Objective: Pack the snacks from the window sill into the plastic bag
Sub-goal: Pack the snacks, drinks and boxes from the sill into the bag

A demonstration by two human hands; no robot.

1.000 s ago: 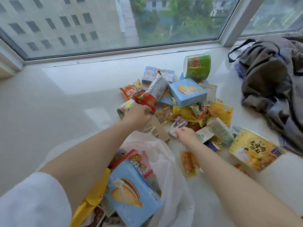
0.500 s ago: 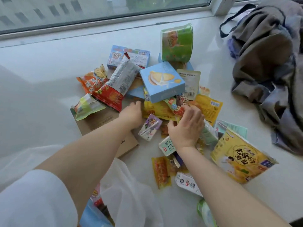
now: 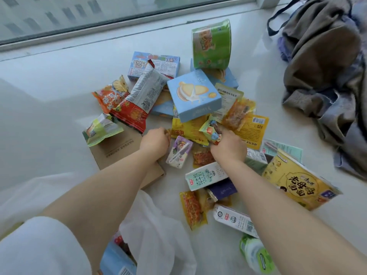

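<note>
A heap of snacks lies on the white window sill (image 3: 59, 96). It includes a light blue biscuit box (image 3: 193, 96), a green cup (image 3: 211, 43), a red and silver bag (image 3: 139, 100), a purple drink carton (image 3: 179, 151), milk cartons (image 3: 206, 175) and a big yellow noodle pack (image 3: 297, 183). My right hand (image 3: 228, 148) grips a small colourful snack packet (image 3: 211, 131). My left hand (image 3: 155, 140) curls its fingers at the left edge of a yellow packet (image 3: 186, 129); the fingertips are hidden. The white plastic bag (image 3: 158, 235) lies open at the bottom centre with a blue box (image 3: 114, 261) inside.
A brown cardboard envelope (image 3: 117, 149) lies under my left forearm. Crumpled grey clothing (image 3: 325, 76) is piled at the right. The window frame (image 3: 99, 26) runs along the back. A green bottle (image 3: 256, 255) lies by my right forearm.
The view has tilted down toward the heap. My right hand has closed on the small colourful packet. My left hand left the cardboard envelope and reached to the yellow packet's edge.
</note>
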